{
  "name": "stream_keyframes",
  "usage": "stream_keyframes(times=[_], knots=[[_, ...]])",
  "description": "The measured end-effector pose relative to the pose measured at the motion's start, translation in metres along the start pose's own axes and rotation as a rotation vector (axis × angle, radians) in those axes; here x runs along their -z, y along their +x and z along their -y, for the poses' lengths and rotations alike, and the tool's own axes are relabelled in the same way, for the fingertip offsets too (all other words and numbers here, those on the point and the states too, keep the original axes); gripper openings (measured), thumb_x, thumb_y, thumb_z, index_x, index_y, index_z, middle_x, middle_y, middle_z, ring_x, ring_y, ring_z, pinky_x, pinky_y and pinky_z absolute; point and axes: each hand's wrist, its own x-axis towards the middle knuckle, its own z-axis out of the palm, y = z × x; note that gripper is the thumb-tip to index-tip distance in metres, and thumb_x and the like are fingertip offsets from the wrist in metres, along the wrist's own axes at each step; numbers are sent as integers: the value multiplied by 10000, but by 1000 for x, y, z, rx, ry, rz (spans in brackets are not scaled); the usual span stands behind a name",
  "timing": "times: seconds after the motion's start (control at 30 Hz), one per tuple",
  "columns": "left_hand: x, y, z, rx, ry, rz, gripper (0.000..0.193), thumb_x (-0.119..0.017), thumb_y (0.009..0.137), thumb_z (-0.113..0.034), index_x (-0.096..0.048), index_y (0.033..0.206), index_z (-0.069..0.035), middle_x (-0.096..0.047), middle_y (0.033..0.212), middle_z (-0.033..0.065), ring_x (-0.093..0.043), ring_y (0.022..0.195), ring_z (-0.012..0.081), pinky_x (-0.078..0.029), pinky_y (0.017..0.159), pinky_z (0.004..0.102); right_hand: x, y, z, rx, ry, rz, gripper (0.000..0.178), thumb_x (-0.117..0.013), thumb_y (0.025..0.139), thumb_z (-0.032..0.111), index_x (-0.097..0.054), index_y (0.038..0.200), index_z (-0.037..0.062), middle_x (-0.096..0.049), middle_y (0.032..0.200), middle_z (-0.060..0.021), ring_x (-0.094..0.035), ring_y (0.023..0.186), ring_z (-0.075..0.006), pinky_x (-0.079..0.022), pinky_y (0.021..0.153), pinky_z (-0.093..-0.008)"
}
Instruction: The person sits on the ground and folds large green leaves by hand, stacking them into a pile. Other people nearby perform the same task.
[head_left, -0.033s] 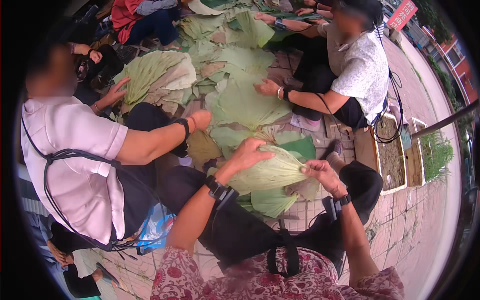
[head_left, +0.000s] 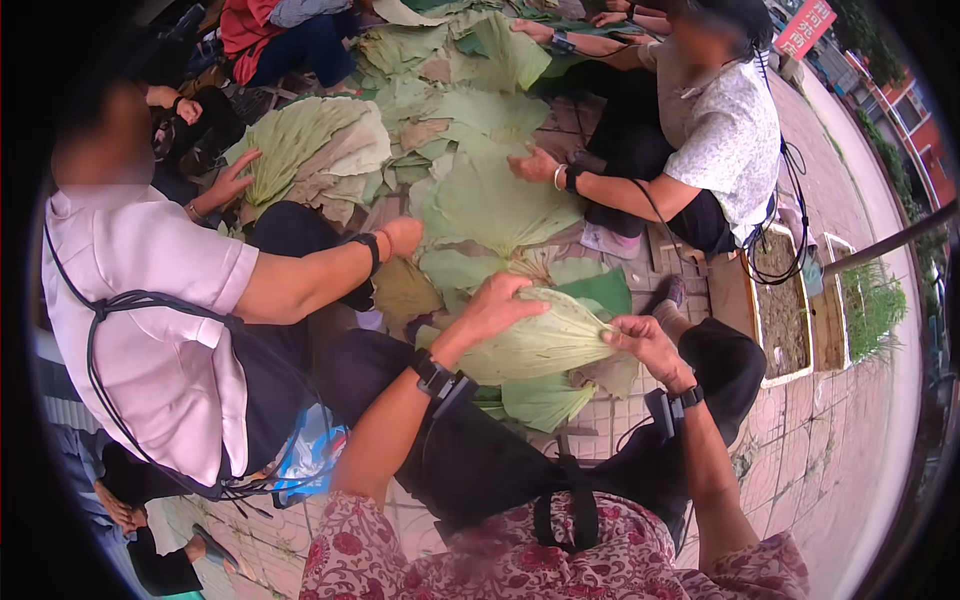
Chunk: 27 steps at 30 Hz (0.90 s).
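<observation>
A large pale green lotus leaf (head_left: 535,342), folded over with its veins fanning out, is held between my hands above the paving. The thumb and fingers of my left hand (head_left: 492,306) close on its upper left edge. At the right, my right hand (head_left: 650,345) pinches the gathered, narrow end of the leaf. Below it lies another green leaf (head_left: 548,402), and a darker green leaf (head_left: 606,292) shows just beyond. Farther off, a long heap of overlapping lotus leaves (head_left: 495,205) spreads over the ground, some of them brown and dry.
A person in a pale shirt (head_left: 150,300) sits close on my left, a hand near a brownish leaf (head_left: 405,292). Another person in a patterned shirt (head_left: 725,130) sits at the far right. Planter boxes (head_left: 758,300) stand on the right; a plastic bag (head_left: 312,455) lies at left.
</observation>
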Motion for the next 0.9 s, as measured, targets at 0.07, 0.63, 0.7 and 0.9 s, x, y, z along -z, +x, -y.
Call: stream_keyframes(times=[0.07,0.63,0.7,0.9], knots=[[3,4,3,16,88,-16,396,-739,813,-321,-641,872,58,-625,739,154,-601,714,180,-486,677,361,-9,3,5,25,-71,-30,195,-685,942,228,-692,879,44,-600,758,86,-494,707,-2,-393,630,-208],[-64,-8,43,-228,900,385,249,-605,803,-101,-629,1029,2,-640,1000,189,-584,1083,386,-269,1066,606,-39,109,-15,-2,-617,-408,226,-660,904,185,-609,802,-10,-456,603,19,-382,618,-59,-350,548,-284],[-84,-14,58,-349,916,315,220,-605,787,-112,-696,958,-8,-674,934,183,-629,985,362,-261,1058,630,-29,133,-27,76,-484,-390,213,-650,926,178,-628,817,-4,-502,658,58,-402,644,-40,-353,567,-261],[-105,-6,37,-258,1200,444,291,-626,798,-169,-742,1022,-23,-704,975,193,-653,979,378,-287,1029,642,-30,219,8,364,-178,-472,199,-655,928,161,-630,867,-27,-491,706,67,-394,657,-47,-327,550,-258]])
